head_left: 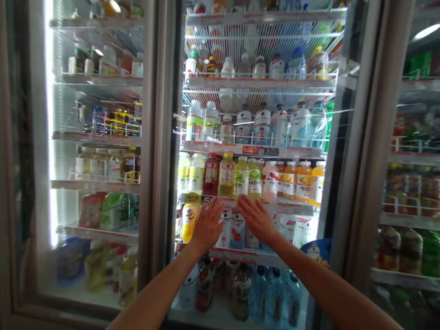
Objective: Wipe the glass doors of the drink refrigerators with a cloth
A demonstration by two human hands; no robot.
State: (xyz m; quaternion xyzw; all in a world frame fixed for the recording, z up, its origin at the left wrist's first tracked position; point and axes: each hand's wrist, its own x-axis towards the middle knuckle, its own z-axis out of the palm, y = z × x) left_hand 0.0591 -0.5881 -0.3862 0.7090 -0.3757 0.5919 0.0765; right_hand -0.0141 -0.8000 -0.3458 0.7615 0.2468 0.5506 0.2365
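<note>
Both my hands reach into a lit drinks cooler. My left hand is flat with fingers stretched out, just in front of white-labelled bottles on the fourth shelf down, beside an orange-yellow bottle. My right hand is also flat and open, fingers pointing up-left toward the shelf edge that carries a row of yellow, red, pink and orange bottles. Neither hand holds anything.
The cooler's right door frame stands beside my right arm. A closed glass door on the left shows more shelves of drinks. Dark and blue bottles fill the bottom shelf under my arms. Another cooler section lies right.
</note>
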